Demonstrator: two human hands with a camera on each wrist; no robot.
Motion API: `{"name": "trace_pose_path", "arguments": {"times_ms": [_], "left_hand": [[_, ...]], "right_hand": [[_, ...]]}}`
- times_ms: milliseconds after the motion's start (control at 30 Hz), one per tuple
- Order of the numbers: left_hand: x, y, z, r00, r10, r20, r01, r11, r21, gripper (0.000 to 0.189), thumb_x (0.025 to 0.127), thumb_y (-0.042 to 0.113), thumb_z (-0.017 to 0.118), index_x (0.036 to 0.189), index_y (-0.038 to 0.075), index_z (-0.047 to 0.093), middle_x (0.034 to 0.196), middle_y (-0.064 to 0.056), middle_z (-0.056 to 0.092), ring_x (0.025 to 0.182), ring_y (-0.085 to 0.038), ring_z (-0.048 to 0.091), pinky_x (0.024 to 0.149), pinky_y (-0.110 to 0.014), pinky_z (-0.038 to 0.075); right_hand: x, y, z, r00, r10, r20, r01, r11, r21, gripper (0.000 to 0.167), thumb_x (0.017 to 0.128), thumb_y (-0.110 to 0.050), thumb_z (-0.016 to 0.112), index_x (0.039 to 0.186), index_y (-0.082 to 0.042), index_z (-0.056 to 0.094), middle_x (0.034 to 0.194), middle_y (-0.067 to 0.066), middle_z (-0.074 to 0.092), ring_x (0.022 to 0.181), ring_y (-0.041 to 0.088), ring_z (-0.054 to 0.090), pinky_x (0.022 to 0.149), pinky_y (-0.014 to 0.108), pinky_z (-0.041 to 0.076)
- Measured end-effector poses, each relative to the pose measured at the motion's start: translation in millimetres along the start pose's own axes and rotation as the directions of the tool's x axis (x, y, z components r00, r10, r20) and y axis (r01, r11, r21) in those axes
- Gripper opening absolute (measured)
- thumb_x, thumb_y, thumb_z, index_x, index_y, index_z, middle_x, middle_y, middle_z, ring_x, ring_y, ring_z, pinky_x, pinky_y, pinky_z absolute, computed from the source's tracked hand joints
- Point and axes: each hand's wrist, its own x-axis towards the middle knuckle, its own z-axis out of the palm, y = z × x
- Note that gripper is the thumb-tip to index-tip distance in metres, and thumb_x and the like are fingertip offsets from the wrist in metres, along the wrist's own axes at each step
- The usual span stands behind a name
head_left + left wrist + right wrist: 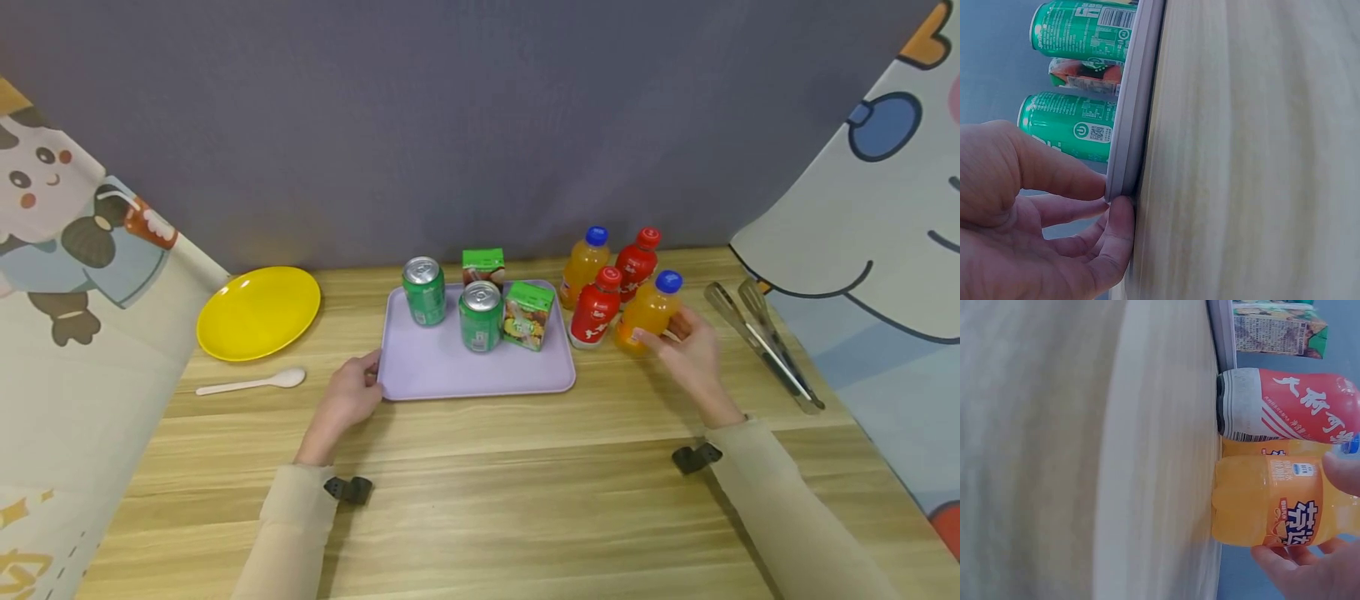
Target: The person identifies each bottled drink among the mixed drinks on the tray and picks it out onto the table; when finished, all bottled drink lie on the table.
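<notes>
My left hand (352, 390) pinches the left front corner of a lilac tray (435, 371), thumb on top and fingers at the underside in the left wrist view. On the tray stand two green cans (424, 292) and two juice boxes (528, 316) with green tops; one box is partly hidden behind a can. At the right, my right hand (692, 350) grips an orange soda bottle (1241, 500) with a blue cap, thumb on one side and fingers on the other. Beside it stand two red bottles (595, 310) and a second orange soda bottle (584, 265), close to the tray's right edge.
A yellow plate (259, 314) lies at the back left, with a white spoon (255, 382) in front of it. Metal tongs (765, 346) lie on the right of the wooden table (495, 500). A grey wall (465, 125) closes off the back.
</notes>
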Motion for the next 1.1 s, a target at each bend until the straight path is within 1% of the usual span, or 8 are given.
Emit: {"name": "trace_pose_path", "arguments": {"times_ms": [233,333,467,600,767,900,1033,1100], "left_hand": [[-0.3,-1.0,0.2,1.0,0.0,-0.004,0.0,1.0,0.004,0.062,0.084,-0.001,0.054,0.143,-0.004,0.038,0.122,-0.022,0.052,0.1,-0.03,0.053,0.077,-0.039,0.048],[0.3,-1.8,0.1,1.0,-0.001,-0.004,0.001,1.0,0.008,0.062,0.083,-0.001,0.054,0.143,-0.004,0.038,0.122,-0.022,0.052,0.098,-0.029,0.053,0.075,-0.038,0.048],[0.0,-3.2,-0.1,1.0,-0.008,-0.006,0.009,1.0,0.012,0.062,0.083,-0.001,0.054,0.143,-0.004,0.038,0.121,-0.022,0.052,0.095,-0.029,0.052,0.071,-0.035,0.047],[-0.7,-3.7,-1.3,1.0,-0.018,-0.013,0.018,1.0,0.007,0.062,0.083,-0.001,0.054,0.143,-0.003,0.038,0.121,-0.022,0.052,0.098,-0.029,0.053,0.074,-0.036,0.048],[-1.7,-4.3,-3.1,0.999,-0.035,-0.013,0.035,0.999,-0.004,0.062,0.084,-0.001,0.055,0.143,-0.004,0.039,0.121,-0.021,0.052,0.103,-0.031,0.054,0.079,-0.04,0.049],[-3.5,-4.5,-4.3,0.999,-0.046,-0.006,0.046,0.999,-0.008,0.059,0.087,0.004,0.058,0.142,-0.004,0.04,0.12,-0.021,0.052,0.103,-0.031,0.054,0.082,-0.041,0.048],[-5.5,-2.2,-4.4,1.0,-0.005,0.005,0.005,1.0,-0.001,0.057,0.088,0.01,0.06,0.139,-0.007,0.042,0.116,-0.023,0.055,0.102,-0.032,0.055,0.086,-0.044,0.046],[-7.7,-1.6,-5.2,0.999,0.036,0.012,-0.036,0.999,0.025,0.055,0.088,0.011,0.061,0.137,-0.008,0.045,0.113,-0.023,0.057,0.101,-0.032,0.055,0.087,-0.046,0.046]], "right_hand": [[-5.9,-36.9,0.1,0.997,0.053,0.052,-0.053,0.998,-0.016,0.059,0.083,-0.012,0.074,0.134,0.004,0.048,0.128,0.023,0.054,0.111,0.032,0.053,0.085,0.025,0.049],[-4.7,-36.4,-0.6,0.996,0.058,0.074,-0.055,0.998,-0.04,0.061,0.083,-0.015,0.074,0.135,0.003,0.047,0.128,0.023,0.054,0.111,0.033,0.053,0.085,0.027,0.049],[-2.8,-37.0,-2.0,0.99,0.071,0.119,-0.064,0.996,-0.062,0.066,0.084,-0.019,0.073,0.139,0.002,0.043,0.131,0.024,0.05,0.113,0.037,0.051,0.089,0.036,0.048],[-1.7,-37.5,-2.8,0.983,0.072,0.167,-0.059,0.995,-0.081,0.069,0.085,-0.023,0.072,0.141,0.001,0.039,0.135,0.023,0.048,0.116,0.037,0.049,0.093,0.045,0.044],[-4.1,-38.2,-2.5,0.981,0.035,0.189,-0.012,0.993,-0.121,0.068,0.085,-0.024,0.073,0.14,0.0,0.041,0.134,0.022,0.048,0.114,0.037,0.051,0.092,0.051,0.043],[-11.2,-41.6,-4.7,0.977,0.002,0.213,0.031,0.988,-0.149,0.071,0.086,-0.02,0.072,0.143,0.003,0.035,0.138,0.025,0.043,0.116,0.043,0.048,0.09,0.054,0.043],[-21.1,-47.4,-10.3,0.977,-0.021,0.212,0.053,0.987,-0.149,0.075,0.086,-0.02,0.071,0.144,0.005,0.031,0.139,0.028,0.04,0.117,0.047,0.046,0.088,0.057,0.042],[-27.7,-50.2,-11.6,0.979,-0.031,0.2,0.061,0.988,-0.143,0.074,0.086,-0.021,0.072,0.143,0.005,0.033,0.138,0.028,0.041,0.116,0.047,0.047,0.088,0.057,0.043]]}}
